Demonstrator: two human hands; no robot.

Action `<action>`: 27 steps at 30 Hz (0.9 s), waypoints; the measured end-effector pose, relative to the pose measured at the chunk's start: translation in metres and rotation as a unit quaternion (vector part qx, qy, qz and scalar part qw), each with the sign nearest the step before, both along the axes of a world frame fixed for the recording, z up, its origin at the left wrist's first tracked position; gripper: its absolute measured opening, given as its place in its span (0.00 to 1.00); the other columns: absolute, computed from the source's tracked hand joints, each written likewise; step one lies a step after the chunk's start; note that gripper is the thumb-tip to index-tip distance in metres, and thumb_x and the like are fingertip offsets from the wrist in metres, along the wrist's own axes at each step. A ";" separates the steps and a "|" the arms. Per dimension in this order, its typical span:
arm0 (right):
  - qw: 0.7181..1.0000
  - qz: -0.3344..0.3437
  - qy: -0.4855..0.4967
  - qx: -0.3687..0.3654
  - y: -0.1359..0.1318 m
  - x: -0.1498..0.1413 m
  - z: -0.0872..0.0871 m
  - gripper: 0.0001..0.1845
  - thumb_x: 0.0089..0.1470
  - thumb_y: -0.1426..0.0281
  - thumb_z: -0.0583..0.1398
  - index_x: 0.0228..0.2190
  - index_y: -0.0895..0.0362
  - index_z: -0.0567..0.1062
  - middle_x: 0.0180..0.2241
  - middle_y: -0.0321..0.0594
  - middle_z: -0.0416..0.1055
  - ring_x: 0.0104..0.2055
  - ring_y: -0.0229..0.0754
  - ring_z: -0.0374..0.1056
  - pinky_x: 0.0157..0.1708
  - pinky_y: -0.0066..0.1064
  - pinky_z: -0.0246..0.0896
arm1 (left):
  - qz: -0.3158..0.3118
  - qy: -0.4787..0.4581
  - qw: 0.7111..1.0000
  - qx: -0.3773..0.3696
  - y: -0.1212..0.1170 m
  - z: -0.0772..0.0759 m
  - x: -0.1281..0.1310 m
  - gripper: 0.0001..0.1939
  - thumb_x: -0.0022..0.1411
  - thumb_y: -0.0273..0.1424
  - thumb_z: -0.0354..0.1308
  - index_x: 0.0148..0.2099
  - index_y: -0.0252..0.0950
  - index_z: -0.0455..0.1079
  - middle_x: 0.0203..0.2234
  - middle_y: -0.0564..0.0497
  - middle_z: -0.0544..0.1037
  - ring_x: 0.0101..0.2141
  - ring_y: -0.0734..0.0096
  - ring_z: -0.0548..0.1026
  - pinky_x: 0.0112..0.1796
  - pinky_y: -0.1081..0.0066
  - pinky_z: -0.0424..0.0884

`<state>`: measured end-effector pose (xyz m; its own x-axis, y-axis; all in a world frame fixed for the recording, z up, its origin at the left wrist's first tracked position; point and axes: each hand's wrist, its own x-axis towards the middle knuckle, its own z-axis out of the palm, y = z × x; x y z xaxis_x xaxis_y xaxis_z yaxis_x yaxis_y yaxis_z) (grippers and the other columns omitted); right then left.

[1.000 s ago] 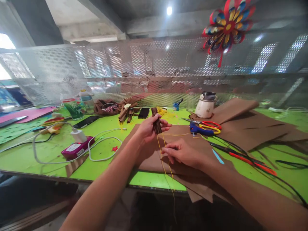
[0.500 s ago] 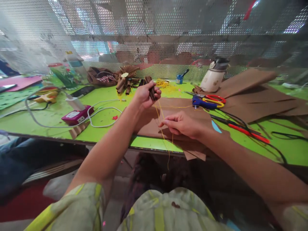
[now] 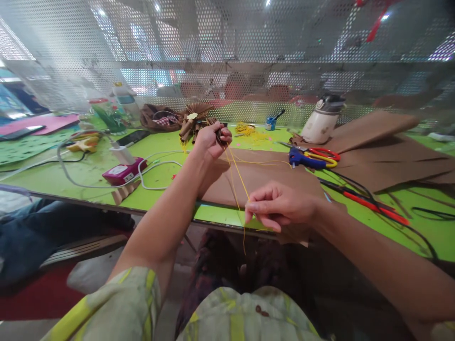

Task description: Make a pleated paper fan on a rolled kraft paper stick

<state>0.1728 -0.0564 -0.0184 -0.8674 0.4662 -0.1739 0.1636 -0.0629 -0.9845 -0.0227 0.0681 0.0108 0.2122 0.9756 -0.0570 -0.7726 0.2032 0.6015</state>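
Observation:
My left hand [image 3: 212, 140] is closed around a dark brown bundle of folded paper [image 3: 219, 136], mostly covered by the fingers. From the bundle runs a thin yellow thread [image 3: 239, 173], stretched taut down to my right hand [image 3: 272, 207], which pinches it between thumb and forefinger. Another strand hangs loose past the table edge. Beneath both hands lies a sheet of brown paper [image 3: 263, 176] on the green table.
At right are a blue glue gun [image 3: 306, 158], scissors with red and yellow handles [image 3: 325, 154], red-handled shears [image 3: 377, 207], a white flask [image 3: 322, 121] and stacked brown paper [image 3: 377, 151]. A purple power socket [image 3: 124, 171] with cables sits left. Yellow thread scraps [image 3: 245, 129] lie behind.
My right hand has drawn down and toward me, pulling the yellow thread tighter and longer. My left hand still grips the bundle, turned so that less of it shows. The view has shifted slightly.

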 end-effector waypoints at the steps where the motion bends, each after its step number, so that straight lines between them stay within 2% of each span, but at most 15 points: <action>1: 1.000 0.014 0.001 -0.018 0.000 0.000 -0.001 0.17 0.56 0.60 0.56 0.31 0.63 0.74 0.12 0.29 0.64 0.10 0.25 0.46 0.10 0.20 0.37 | 0.002 -0.004 1.000 -0.001 0.000 0.001 0.000 0.16 0.67 0.27 0.41 0.25 0.35 0.56 0.14 0.55 0.59 0.15 0.83 0.61 0.14 0.85 0.55; 3: 0.998 0.034 0.008 -0.043 0.002 0.000 -0.004 0.18 0.55 0.59 0.57 0.32 0.63 0.74 0.14 0.32 0.67 0.11 0.26 0.50 0.10 0.20 0.42 | 0.002 -0.008 1.000 -0.001 -0.002 0.003 0.001 0.16 0.67 0.26 0.41 0.26 0.35 0.56 0.14 0.55 0.59 0.15 0.83 0.61 0.14 0.85 0.55; 5: 0.999 0.011 0.018 -0.043 0.005 -0.002 -0.009 0.19 0.55 0.58 0.57 0.33 0.63 0.73 0.18 0.35 0.70 0.12 0.27 0.55 0.11 0.20 0.48 | 0.002 -0.008 1.000 -0.001 -0.004 0.007 0.002 0.15 0.67 0.26 0.41 0.26 0.35 0.56 0.14 0.55 0.59 0.15 0.83 0.60 0.14 0.85 0.56; 7: 0.998 -0.066 0.016 -0.006 0.010 -0.005 -0.015 0.19 0.53 0.57 0.58 0.31 0.62 0.72 0.18 0.34 0.70 0.12 0.28 0.58 0.12 0.20 0.52 | 0.000 -0.005 1.000 0.001 -0.007 0.011 0.004 0.16 0.67 0.26 0.40 0.25 0.35 0.55 0.14 0.55 0.59 0.15 0.83 0.60 0.14 0.86 0.56; 10: 0.979 -0.193 -0.009 0.069 0.015 -0.011 -0.020 0.15 0.51 0.59 0.61 0.28 0.59 0.69 0.13 0.28 0.64 0.12 0.29 0.58 0.11 0.20 0.53 | -0.008 0.012 1.000 0.008 -0.012 0.019 0.009 0.16 0.67 0.26 0.40 0.25 0.35 0.55 0.15 0.55 0.59 0.16 0.82 0.61 0.15 0.86 0.57; 13: 0.967 -0.243 0.007 0.075 0.017 -0.015 -0.019 0.12 0.51 0.63 0.62 0.30 0.59 0.69 0.13 0.28 0.63 0.13 0.29 0.59 0.11 0.19 0.53 | -0.012 0.038 0.999 0.020 -0.018 0.030 0.017 0.16 0.67 0.26 0.40 0.26 0.34 0.56 0.15 0.55 0.59 0.16 0.82 0.62 0.15 0.85 0.56; 16: 0.970 -0.237 0.059 0.009 0.019 -0.017 -0.012 0.18 0.49 0.65 0.64 0.41 0.59 0.68 0.25 0.36 0.72 0.15 0.29 0.61 0.13 0.21 0.55 | -0.016 0.064 0.997 0.039 -0.021 0.043 0.024 0.16 0.67 0.26 0.41 0.25 0.34 0.57 0.15 0.54 0.60 0.17 0.81 0.63 0.15 0.85 0.56; 18: 0.974 -0.202 0.095 -0.044 0.020 -0.017 -0.007 0.25 0.49 0.66 0.65 0.48 0.58 0.65 0.36 0.44 0.74 0.17 0.28 0.62 0.14 0.22 0.57 | -0.018 0.081 0.995 0.051 -0.021 0.052 0.029 0.16 0.67 0.26 0.42 0.25 0.34 0.57 0.15 0.55 0.60 0.17 0.81 0.63 0.16 0.84 0.56; 20: 0.978 -0.148 0.126 -0.081 0.018 -0.018 -0.004 0.27 0.50 0.66 0.64 0.50 0.57 0.63 0.41 0.47 0.74 0.18 0.28 0.62 0.15 0.23 0.57 | -0.015 0.095 0.994 0.060 -0.020 0.060 0.033 0.16 0.66 0.26 0.42 0.25 0.34 0.57 0.15 0.55 0.60 0.16 0.81 0.63 0.16 0.84 0.56; 22: 0.978 -0.113 0.144 -0.105 0.011 -0.020 -0.002 0.23 0.51 0.67 0.63 0.48 0.58 0.66 0.36 0.45 0.75 0.19 0.29 0.63 0.17 0.22 0.58 | -0.007 0.101 0.993 0.064 -0.018 0.065 0.035 0.16 0.66 0.25 0.42 0.25 0.34 0.57 0.15 0.55 0.60 0.16 0.81 0.62 0.16 0.84 0.56; 23: 0.976 -0.118 0.147 -0.112 0.005 -0.021 -0.003 0.19 0.51 0.67 0.63 0.44 0.60 0.69 0.32 0.42 0.75 0.19 0.29 0.64 0.18 0.22 0.60 | -0.002 0.101 0.993 0.065 -0.017 0.066 0.035 0.16 0.66 0.26 0.42 0.25 0.34 0.56 0.14 0.55 0.59 0.16 0.82 0.62 0.15 0.84 0.55; 25: 0.965 -0.174 0.161 -0.114 -0.008 -0.023 -0.005 0.13 0.51 0.66 0.63 0.37 0.62 0.72 0.25 0.38 0.73 0.20 0.30 0.65 0.21 0.22 0.62 | 0.007 0.095 0.994 0.059 -0.012 0.066 0.035 0.16 0.67 0.26 0.42 0.24 0.35 0.55 0.14 0.56 0.59 0.15 0.82 0.62 0.15 0.85 0.55; 27: 0.948 -0.238 0.186 -0.104 -0.021 -0.023 -0.010 0.12 0.51 0.64 0.63 0.31 0.63 0.73 0.23 0.36 0.71 0.21 0.31 0.66 0.23 0.23 0.64 | 0.017 0.086 0.995 0.045 -0.007 0.064 0.033 0.16 0.66 0.27 0.44 0.24 0.36 0.53 0.14 0.57 0.58 0.15 0.82 0.61 0.15 0.85 0.54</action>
<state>0.1497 -0.0773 -0.0284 -0.5861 0.8098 -0.0282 -0.2880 -0.2407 -0.9269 0.0103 0.0616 0.0743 0.1745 0.9847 -0.0012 -0.6627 0.1183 0.7395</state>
